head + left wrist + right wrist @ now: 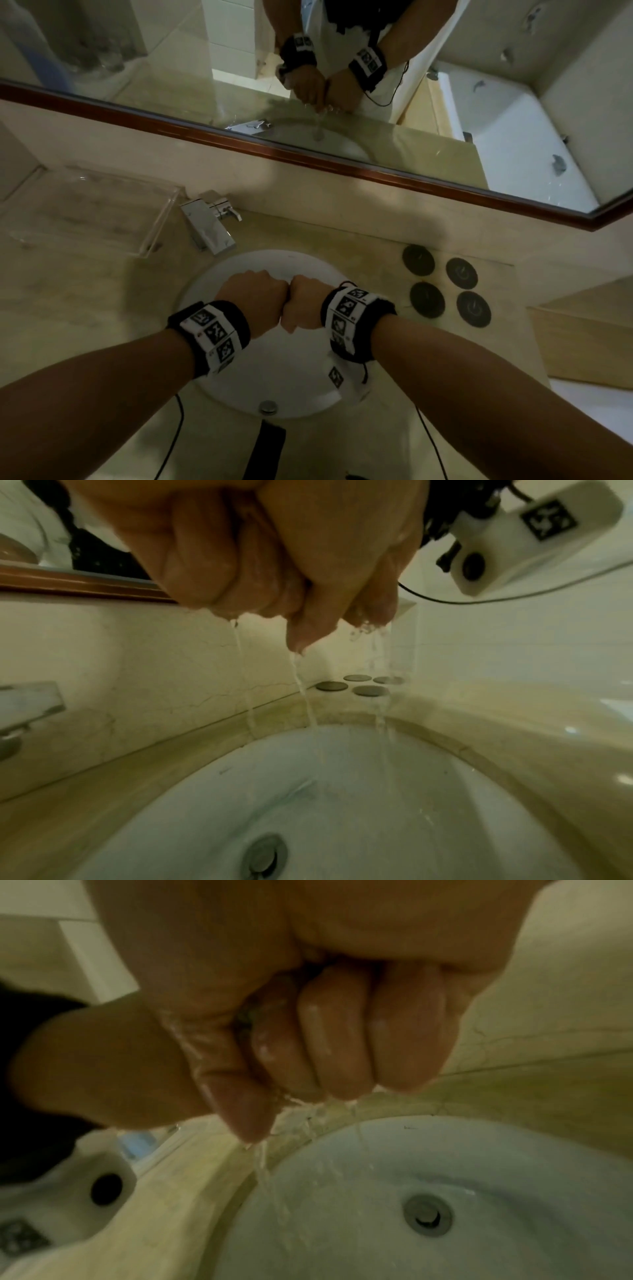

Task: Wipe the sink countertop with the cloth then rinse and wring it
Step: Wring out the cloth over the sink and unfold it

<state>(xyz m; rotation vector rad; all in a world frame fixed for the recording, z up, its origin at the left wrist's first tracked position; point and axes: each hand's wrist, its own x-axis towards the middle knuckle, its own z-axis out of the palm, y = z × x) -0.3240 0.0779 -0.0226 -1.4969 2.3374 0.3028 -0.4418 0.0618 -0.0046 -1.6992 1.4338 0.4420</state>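
Both hands are clenched into fists, knuckle to knuckle, above the white sink basin (274,380). My left hand (253,291) and right hand (303,303) grip the cloth between them. The cloth is almost wholly hidden inside the fists. Only a small wet bit of the cloth (245,1018) shows between the right hand's fingers (342,1047). Thin streams of water (304,696) run from under the left hand (212,561) into the basin (342,818). More water (267,1172) drips off the right thumb toward the drain (426,1215).
A chrome faucet (209,222) stands behind the basin on the beige stone countertop (85,308). Left of it is a clear tray (96,209). Several dark round coasters (445,284) lie to the right, with a wooden box (582,339) beyond. A framed mirror (342,164) runs along the back.
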